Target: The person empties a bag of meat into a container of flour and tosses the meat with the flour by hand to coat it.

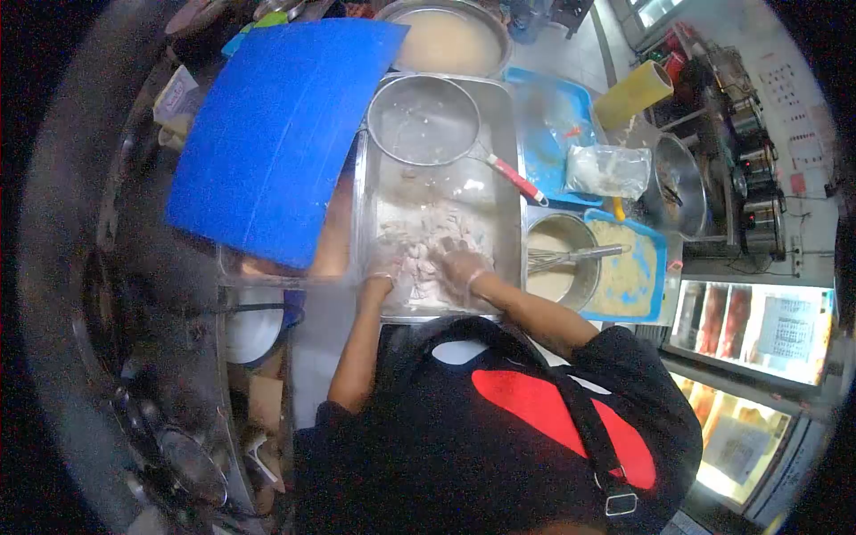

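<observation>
My left hand (385,267), in a clear plastic glove, is low in a steel tray (521,134) at its left wall. Its fingers are covered by white powder and pieces. My right hand (465,267), also gloved, curls its fingers onto a heap of flour-coated pieces (421,259) in the tray's near half. What the pieces are made of cannot be made out. Across the tray's far end lies a round fine-mesh sieve (423,120), its red and white handle (517,179) reaching over the right rim.
A blue board (285,134) covers much of a container on the left. To the right stand a steel pot (593,234) with a whisk (571,257), a blue tray (660,276) of pale batter and a filled plastic bag (610,171). Behind is a wide basin (450,40).
</observation>
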Demonstrator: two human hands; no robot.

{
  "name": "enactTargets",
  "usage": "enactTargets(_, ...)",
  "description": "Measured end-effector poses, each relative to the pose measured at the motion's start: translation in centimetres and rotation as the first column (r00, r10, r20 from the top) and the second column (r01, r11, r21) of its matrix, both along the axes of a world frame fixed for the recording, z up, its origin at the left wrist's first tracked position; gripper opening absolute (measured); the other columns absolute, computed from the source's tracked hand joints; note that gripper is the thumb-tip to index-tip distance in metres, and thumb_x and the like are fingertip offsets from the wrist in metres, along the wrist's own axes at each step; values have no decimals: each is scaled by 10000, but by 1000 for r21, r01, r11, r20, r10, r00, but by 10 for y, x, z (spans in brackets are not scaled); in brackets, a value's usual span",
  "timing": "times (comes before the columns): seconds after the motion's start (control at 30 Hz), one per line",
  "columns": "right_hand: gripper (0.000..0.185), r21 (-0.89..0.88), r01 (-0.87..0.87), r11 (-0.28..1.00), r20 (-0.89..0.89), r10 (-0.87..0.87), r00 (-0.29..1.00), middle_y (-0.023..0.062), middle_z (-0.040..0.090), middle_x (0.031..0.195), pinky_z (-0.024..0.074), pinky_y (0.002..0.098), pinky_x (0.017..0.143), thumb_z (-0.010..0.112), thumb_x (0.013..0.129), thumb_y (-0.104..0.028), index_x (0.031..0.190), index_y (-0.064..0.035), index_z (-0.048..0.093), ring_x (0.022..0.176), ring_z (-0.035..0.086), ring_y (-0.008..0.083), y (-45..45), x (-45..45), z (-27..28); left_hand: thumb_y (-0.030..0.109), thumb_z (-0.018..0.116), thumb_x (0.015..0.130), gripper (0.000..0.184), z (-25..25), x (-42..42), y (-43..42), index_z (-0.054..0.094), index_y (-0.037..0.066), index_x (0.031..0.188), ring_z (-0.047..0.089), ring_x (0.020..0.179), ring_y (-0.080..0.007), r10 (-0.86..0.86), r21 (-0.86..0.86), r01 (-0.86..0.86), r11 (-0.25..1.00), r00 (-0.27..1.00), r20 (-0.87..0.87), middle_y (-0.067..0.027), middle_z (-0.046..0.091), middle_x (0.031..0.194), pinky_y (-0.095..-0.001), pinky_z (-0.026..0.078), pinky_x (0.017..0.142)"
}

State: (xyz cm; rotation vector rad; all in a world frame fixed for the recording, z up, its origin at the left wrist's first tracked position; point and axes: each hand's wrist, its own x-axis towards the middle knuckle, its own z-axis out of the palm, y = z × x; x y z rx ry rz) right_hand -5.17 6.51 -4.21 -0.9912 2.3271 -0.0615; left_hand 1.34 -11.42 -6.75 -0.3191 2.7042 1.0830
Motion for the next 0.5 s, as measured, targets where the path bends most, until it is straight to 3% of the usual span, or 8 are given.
enactTargets(0.1,383,-171,77,982,69,-66,995,168,408,1107,409,358,781,511,707,-141,1084,-159,442,957,460,308,8,-9,0,280,343,817,421,-19,-3,-5,343,112,1204,309,1131,-251,53,77,-59,995,996,78,-120,339,1225,-330,233,950)
enactTargets(0.23,379,-418,236,877,124,-202,972,125,509,973,422,343,761,589,674,-108,1042,-105,498,927,482,288,4,-26,74,295,357,813,441,-49,1,-16,332,104,1209,300,1135,-247,-46,-88,39,995,996,-79,-116,315,1242,-327,229,954)
enactTargets(0.33,388,-675,57,736,-18,-93,996,131,538,901,420,341,755,591,682,-136,1048,-60,484,906,491,286,7,-27,126,309,364,807,433,-67,-4,-14,366,84,1176,342,1096,-253,-67,-190,46,981,992,-108,-130,356,1199,-331,254,934)
enactTargets(0.4,399,-666,424,614,331,-267,905,140,531,937,416,341,758,601,676,-160,1036,-40,478,895,493,288,6,-31,49,319,368,802,425,-78,-11,-7,403,65,1142,386,1054,-260,-63,-241,37,970,993,-102,-145,403,1151,-335,281,913)
enactTargets(0.47,381,-534,101,840,-206,-245,947,122,537,948,432,320,733,567,713,-204,1035,-30,463,856,521,254,5,-18,38,329,371,797,425,-92,-13,4,440,47,1107,430,1013,-267,-72,-293,44,955,994,-85,-161,450,1103,-339,308,892)
enactTargets(0.5,363,-565,107,818,-202,-262,944,117,539,944,438,311,729,546,726,-188,1041,-30,457,854,526,240,8,-15,36,329,371,797,425,-89,-21,-3,440,47,1107,430,1013,-267,-74,-301,41,953,992,-98,-161,450,1103,-339,308,892)
